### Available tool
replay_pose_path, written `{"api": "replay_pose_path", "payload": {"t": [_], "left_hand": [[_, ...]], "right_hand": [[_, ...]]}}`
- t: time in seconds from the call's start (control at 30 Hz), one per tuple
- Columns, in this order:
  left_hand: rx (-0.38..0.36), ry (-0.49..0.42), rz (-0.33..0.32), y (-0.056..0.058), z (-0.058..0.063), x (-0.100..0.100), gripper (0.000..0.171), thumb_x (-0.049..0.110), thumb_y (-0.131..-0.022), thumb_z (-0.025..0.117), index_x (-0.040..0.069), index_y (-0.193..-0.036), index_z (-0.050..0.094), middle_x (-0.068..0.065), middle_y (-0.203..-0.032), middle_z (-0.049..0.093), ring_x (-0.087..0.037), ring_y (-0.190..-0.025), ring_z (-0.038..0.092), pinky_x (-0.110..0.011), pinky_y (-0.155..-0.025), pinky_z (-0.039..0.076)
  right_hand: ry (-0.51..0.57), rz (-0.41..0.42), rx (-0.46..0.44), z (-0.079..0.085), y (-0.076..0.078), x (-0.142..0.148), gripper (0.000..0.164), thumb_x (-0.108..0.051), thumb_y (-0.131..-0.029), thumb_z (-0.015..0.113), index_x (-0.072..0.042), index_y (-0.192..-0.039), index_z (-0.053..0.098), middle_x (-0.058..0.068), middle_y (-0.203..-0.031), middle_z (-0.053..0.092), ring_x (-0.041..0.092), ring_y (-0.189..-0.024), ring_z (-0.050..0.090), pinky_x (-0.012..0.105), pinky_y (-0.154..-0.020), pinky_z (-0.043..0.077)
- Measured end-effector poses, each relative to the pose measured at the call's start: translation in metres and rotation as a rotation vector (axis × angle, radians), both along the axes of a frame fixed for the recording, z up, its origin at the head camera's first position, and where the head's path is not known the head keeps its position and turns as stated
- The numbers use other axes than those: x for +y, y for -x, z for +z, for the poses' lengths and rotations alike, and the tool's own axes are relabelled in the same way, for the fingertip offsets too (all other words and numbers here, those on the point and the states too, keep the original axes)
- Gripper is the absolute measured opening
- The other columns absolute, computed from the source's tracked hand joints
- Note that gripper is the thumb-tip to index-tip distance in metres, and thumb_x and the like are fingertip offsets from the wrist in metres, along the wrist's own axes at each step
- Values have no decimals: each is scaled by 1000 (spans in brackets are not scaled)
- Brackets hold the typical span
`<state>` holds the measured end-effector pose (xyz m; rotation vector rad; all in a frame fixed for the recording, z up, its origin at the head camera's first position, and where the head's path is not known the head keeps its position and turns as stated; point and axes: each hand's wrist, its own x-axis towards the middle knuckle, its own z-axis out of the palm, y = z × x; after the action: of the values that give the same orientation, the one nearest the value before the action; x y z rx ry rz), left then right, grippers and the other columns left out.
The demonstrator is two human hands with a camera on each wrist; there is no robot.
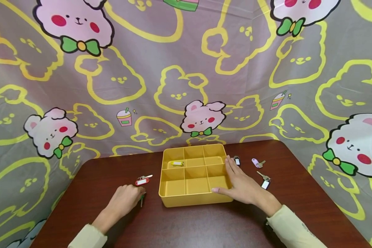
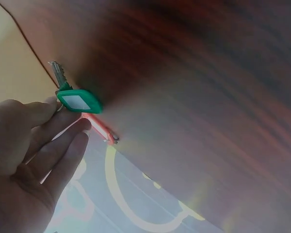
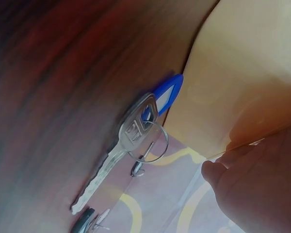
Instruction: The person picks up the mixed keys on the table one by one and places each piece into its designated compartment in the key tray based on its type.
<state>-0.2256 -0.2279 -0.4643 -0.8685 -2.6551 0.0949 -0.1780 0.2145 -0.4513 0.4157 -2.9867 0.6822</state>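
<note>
My left hand (image 1: 125,199) pinches a key (image 2: 60,75) with a green tag (image 2: 80,101), low over the table left of the box. A red-tagged key (image 1: 142,180) lies just past the fingers. In the head view, my right hand (image 1: 241,182) rests against the right side of a yellow six-compartment box (image 1: 198,200), fingers laid straight along the side rim and thumb over the front rim. A yellow tag (image 1: 177,163) sits in the back left compartment. Close to the box wall in the right wrist view lies a key (image 3: 131,136) with a blue tag (image 3: 169,94).
Right of the box on the dark brown table (image 1: 192,227) lie a black-tagged key (image 1: 237,160), a purple-tagged key (image 1: 258,163) and a key with a dark, white-labelled tag (image 1: 265,184). A patterned cloth (image 1: 161,86) stands around the table's back and sides.
</note>
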Motion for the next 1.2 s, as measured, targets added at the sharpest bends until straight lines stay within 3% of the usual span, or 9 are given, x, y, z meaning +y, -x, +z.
{"api": "replay_pose_path", "payload": {"t": [0.27, 0.57, 0.73, 0.87, 0.97, 1.07, 1.2], "left_hand": [[65, -22, -30, -3, 1, 1, 26, 23, -88, 86, 23, -71, 65, 7, -54, 56, -16, -47, 57, -34, -43, 44], [63, -42, -50, -3, 10, 0, 27, 23, -89, 85, 25, -71, 65, 11, -53, 50, -10, -46, 49, -32, -42, 41], [120, -55, -75, -3, 14, 0, 30, 25, -86, 87, 26, -68, 63, 10, -53, 52, -12, -45, 51, -32, -40, 39], [147, -70, -67, -2, 17, 2, 30, 24, -86, 88, 26, -68, 63, 14, -50, 41, -9, -44, 40, -30, -38, 33], [124, -89, -47, 0, 19, 3, 27, 21, -87, 87, 26, -70, 66, 16, -51, 38, -6, -46, 35, -28, -40, 32], [87, -117, -38, 1, 22, 4, 21, 18, -87, 87, 25, -74, 71, 17, -55, 49, -5, -49, 38, -28, -42, 37], [50, -172, -52, 2, 23, 5, 13, 11, -86, 86, 21, -84, 79, 11, -68, 69, -5, -54, 53, -29, -47, 47]], "right_hand": [[-8, -2, -7, 0, 0, 0, 127, -87, -87, 55, 0, -167, 9, 16, -178, 1, 38, -165, 14, 57, -125, 36], [-5, -4, -10, 0, -1, 0, 127, -86, -87, 55, 0, -167, 9, 16, -178, 1, 38, -165, 14, 57, -125, 36], [-9, -4, -16, 1, -2, 0, 126, -87, -87, 55, 0, -167, 10, 16, -178, 1, 38, -165, 15, 57, -124, 37], [-7, -4, -14, 1, -2, 0, 126, -87, -87, 55, 0, -167, 10, 16, -178, 0, 39, -165, 15, 57, -124, 37], [-7, -3, -12, 0, -2, 1, 126, -87, -87, 55, 0, -167, 10, 16, -178, 0, 39, -165, 15, 57, -124, 38], [-5, -2, -12, 0, -2, 1, 126, -87, -87, 55, 0, -167, 10, 16, -178, 0, 39, -165, 15, 57, -124, 37], [-6, -5, -11, -1, -2, 1, 126, -87, -87, 55, 0, -167, 10, 16, -178, 0, 39, -165, 15, 57, -124, 37]]}}
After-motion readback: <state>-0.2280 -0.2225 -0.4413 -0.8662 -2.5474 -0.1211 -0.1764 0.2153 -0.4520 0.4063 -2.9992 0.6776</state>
